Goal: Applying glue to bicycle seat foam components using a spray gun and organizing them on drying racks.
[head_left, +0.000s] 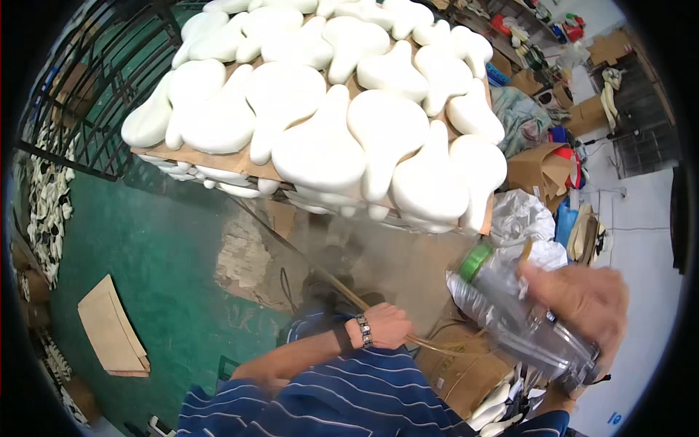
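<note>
White paddle-shaped pieces (320,153) crowd the upper centre, apparently all laid out; what is left to do on them, I cannot tell. Lower right, the right hand (582,300) grips a clear, green-capped bottle (502,293); lower centre, the left hand (387,325) seems curled round a hose (336,284).

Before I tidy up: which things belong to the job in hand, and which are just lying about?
Likely the job's: green-topped clear container in right hand; hose in left hand; white paddle-shaped pieces.

Likely lying about: flat cardboard; crumpled plastic; open carton.
</note>
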Demonstrator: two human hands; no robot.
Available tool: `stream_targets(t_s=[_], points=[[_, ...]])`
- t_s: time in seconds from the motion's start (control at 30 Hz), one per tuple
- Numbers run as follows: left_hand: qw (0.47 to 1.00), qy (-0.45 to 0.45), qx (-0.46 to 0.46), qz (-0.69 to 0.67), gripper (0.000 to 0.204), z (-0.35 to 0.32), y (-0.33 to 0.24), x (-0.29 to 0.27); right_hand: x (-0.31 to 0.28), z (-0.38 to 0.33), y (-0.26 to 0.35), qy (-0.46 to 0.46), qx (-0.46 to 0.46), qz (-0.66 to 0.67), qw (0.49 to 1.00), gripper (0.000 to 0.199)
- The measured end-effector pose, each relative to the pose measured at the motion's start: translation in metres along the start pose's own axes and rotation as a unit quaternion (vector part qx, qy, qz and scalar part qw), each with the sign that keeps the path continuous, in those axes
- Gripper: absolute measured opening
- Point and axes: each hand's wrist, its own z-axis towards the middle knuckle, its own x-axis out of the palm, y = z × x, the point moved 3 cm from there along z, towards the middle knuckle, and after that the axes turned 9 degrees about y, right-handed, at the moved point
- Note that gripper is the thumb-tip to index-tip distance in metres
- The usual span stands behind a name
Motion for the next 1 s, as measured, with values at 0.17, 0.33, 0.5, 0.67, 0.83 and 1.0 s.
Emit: stream_targets(t_s=[0.17,0.33,0.5,0.67,0.83,1.0], points=[[1.000,0.013,0.005,0.018,0.020,0.008,-0.002,-0.003,-0.004,-0.014,-0.003,0.043,0.066,0.019,0.997,0.054],[0.999,-0.025,0.007,0.018,0.020,0.027,-0.019,0.005,-0.022,-0.030,-0.020,0.057,0.058,0.026,0.996,0.057],[1.000,-0.014,0.003,0.010,0.018,0.044,-0.037,0.022,-0.042,-0.050,-0.045,-0.001,0.065,0.014,0.998,0.065],[1.000,0.013,-0.018,0.016,0.018,0.054,-0.040,0.036,-0.027,-0.055,-0.058,0.020,-0.039,-0.038,0.998,0.052],[0.999,0.035,0.005,0.022,0.023,0.062,-0.054,0.038,-0.016,-0.050,-0.072,0.005,-0.041,0.011,0.999,0.058],[0.999,0.039,0.002,0.014,0.026,0.067,-0.058,0.033,-0.020,-0.045,-0.074,0.012,-0.013,0.071,0.997,0.069]])
